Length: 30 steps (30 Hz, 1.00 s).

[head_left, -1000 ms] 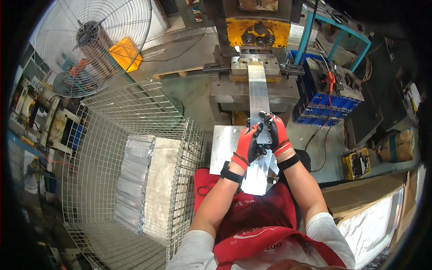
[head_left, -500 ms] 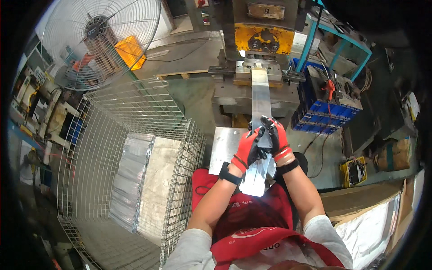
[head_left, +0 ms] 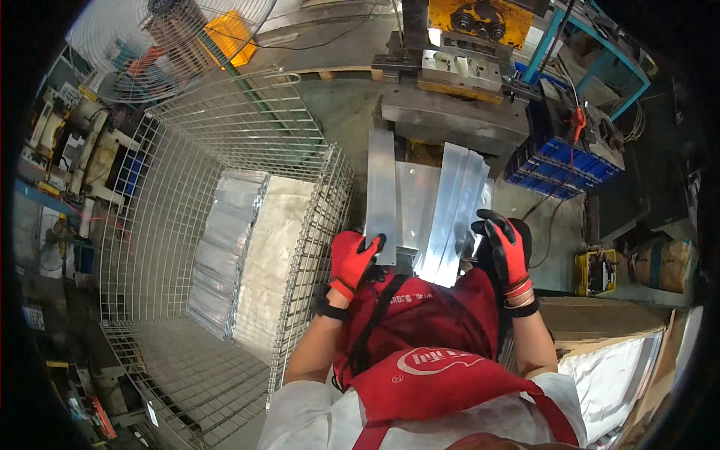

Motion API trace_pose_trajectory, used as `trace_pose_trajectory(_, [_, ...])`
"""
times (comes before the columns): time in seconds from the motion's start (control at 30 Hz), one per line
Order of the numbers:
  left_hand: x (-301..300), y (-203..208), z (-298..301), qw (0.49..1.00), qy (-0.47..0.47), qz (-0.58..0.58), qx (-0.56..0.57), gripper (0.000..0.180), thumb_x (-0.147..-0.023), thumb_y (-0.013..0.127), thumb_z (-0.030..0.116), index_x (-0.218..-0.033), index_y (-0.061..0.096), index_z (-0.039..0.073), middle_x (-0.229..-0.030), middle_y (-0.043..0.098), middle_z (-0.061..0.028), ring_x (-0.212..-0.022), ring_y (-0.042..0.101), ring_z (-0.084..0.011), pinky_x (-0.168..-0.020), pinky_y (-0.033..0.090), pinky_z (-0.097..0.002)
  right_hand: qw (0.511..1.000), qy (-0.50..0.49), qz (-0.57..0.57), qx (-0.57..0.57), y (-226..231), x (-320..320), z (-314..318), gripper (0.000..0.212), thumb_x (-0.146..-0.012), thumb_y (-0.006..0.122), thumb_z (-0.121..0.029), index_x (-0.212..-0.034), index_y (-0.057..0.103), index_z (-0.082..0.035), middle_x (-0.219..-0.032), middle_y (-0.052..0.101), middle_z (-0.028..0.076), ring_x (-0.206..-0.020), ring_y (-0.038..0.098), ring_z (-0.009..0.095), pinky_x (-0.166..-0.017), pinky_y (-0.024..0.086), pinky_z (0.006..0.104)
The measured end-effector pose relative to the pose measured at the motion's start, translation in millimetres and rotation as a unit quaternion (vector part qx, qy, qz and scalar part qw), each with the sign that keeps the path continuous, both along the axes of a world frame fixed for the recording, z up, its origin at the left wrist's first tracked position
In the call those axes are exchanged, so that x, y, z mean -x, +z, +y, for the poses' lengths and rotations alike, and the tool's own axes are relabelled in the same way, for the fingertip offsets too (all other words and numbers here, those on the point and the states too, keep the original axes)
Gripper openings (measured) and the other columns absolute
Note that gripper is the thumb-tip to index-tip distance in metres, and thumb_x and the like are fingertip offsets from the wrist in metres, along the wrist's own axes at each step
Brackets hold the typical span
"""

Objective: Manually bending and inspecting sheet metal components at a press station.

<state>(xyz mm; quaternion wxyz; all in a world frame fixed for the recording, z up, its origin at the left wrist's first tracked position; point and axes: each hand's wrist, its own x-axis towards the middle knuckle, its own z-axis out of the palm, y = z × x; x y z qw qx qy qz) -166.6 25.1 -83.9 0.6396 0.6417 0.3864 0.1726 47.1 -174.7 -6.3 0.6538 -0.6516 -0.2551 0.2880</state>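
Just ahead of your lap, to the left, your left hand [head_left: 358,264] has its grip clamped on the near end of a single metal strip [head_left: 381,191], thumb on top. The strip is long, flat and silvery, and it points away from you toward the press [head_left: 480,22]. Your right hand [head_left: 502,246] is beside the right edge of a fanned pile of strips [head_left: 450,214]; its grip is apart, fingers bent and spread, and you cannot tell from this view whether the fingertips touch the pile. Between the single strip and the pile, you can see a bare part of the grey metal worktop [head_left: 415,187].

Beyond it, a metal block [head_left: 461,71] sits on the press bed, below the yellow part of the press. To your left is a wire basket [head_left: 304,259], with more silvery strips [head_left: 225,247] stacked inside next to a pale beige sheet [head_left: 274,262]. A large fan [head_left: 172,37] is past the basket, near an orange-yellow bin [head_left: 229,37]. On your right are blue crates [head_left: 555,165], a small yellow basket [head_left: 596,271] and an open cardboard box [head_left: 600,319]. Your red apron [head_left: 424,322] covers your lap.
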Motion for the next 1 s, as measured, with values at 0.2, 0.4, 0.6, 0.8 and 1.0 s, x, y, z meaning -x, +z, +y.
trace_pose_trajectory(0.2, [-5,-34,13,0.978,-0.053,0.084,0.182,0.043,-0.078,0.057,0.040,-0.094,0.057,0.000,-0.074,0.056,-0.0039,-0.061,0.055,-0.0137,-0.051,0.045,-0.0262,0.995,-0.046,-0.049,0.069,-69,-12,2,0.033,-0.077,0.060,-0.018,-0.106,0.053,-0.005,-0.091,0.059,0.005,-0.080,0.056,0.014,-0.070,0.043,0.0250])
trace_pose_trajectory(0.4, [3,-40,21,0.978,-0.079,0.189,0.041,0.056,-0.076,0.053,0.050,-0.101,0.056,0.000,-0.085,0.059,-0.0103,-0.084,0.056,-0.0218,-0.072,0.042,-0.0297,0.939,-0.047,-0.266,0.215,-60,-8,11,0.047,-0.072,0.064,-0.027,-0.112,0.048,-0.006,-0.094,0.057,0.013,-0.083,0.056,0.027,-0.072,0.044,0.0347])
trace_pose_trajectory(0.6, [17,-43,10,0.923,-0.035,0.269,-0.272,0.040,-0.074,0.058,0.042,-0.090,0.056,0.005,-0.086,0.057,-0.0152,-0.085,0.054,-0.0299,-0.075,0.042,-0.0353,0.824,-0.108,-0.446,0.333,-73,-2,22,0.075,-0.065,0.065,-0.043,-0.116,0.038,0.004,-0.096,0.054,0.022,-0.085,0.054,0.033,-0.073,0.044,0.0370])
trace_pose_trajectory(0.8, [-8,30,-22,0.919,-0.014,0.141,-0.367,0.028,-0.071,0.063,0.028,-0.083,0.055,0.005,-0.083,0.053,-0.0144,-0.078,0.051,-0.0310,-0.067,0.041,-0.0387,0.863,-0.034,-0.308,0.398,-63,1,40,0.067,-0.062,0.067,-0.044,-0.102,0.040,0.002,-0.085,0.056,0.021,-0.080,0.055,0.034,-0.069,0.044,0.0374])
trace_pose_trajectory(1.0, [-23,42,-37,0.935,-0.035,0.096,-0.341,0.026,-0.073,0.062,0.018,-0.095,0.056,0.005,-0.087,0.059,-0.0132,-0.075,0.057,-0.0231,-0.065,0.045,-0.0320,0.880,-0.106,-0.303,0.350,-67,-2,37,0.061,-0.063,0.068,-0.042,-0.098,0.042,0.000,-0.078,0.057,0.019,-0.075,0.056,0.032,-0.064,0.044,0.0371])
